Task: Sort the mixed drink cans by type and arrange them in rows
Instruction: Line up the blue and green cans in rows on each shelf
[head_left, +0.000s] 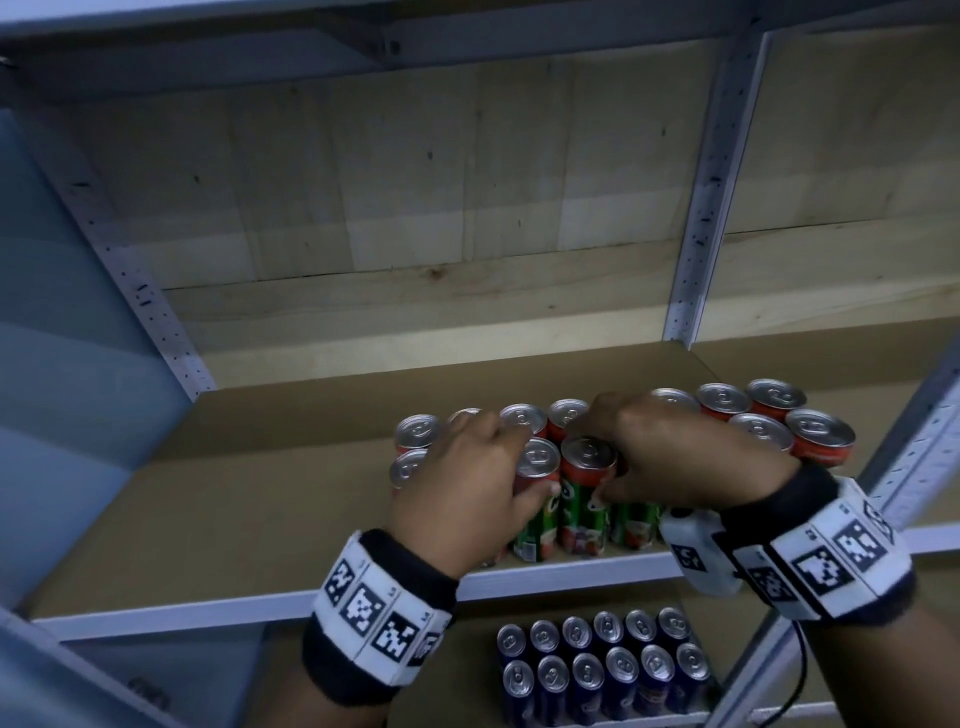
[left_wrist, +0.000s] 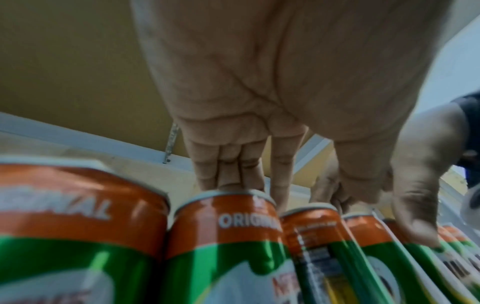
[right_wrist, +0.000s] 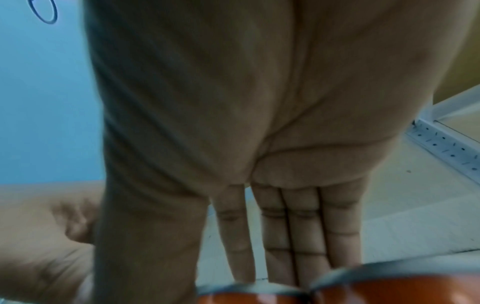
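Note:
Orange-and-green drink cans (head_left: 818, 434) stand in two rows at the front right of the cardboard-lined shelf (head_left: 270, 499). My left hand (head_left: 511, 462) holds one front-row can (head_left: 537, 460), thumb on its front and fingers behind it. My right hand (head_left: 623, 462) holds the neighbouring can (head_left: 589, 454) the same way. In the left wrist view my left hand (left_wrist: 350, 154) reaches over the can tops (left_wrist: 226, 226), the thumb lying on a can further right. The right wrist view shows my right hand (right_wrist: 233, 164) with fingers reaching straight down behind orange can rims (right_wrist: 389, 288).
Blue cans (head_left: 597, 660) stand in two rows on the shelf below. A perforated metal upright (head_left: 711, 182) rises at the back right, another (head_left: 924, 441) at the front right. The shelf's white front rail (head_left: 234, 608) runs under my wrists. A wooden back wall (head_left: 415, 208) closes the bay.

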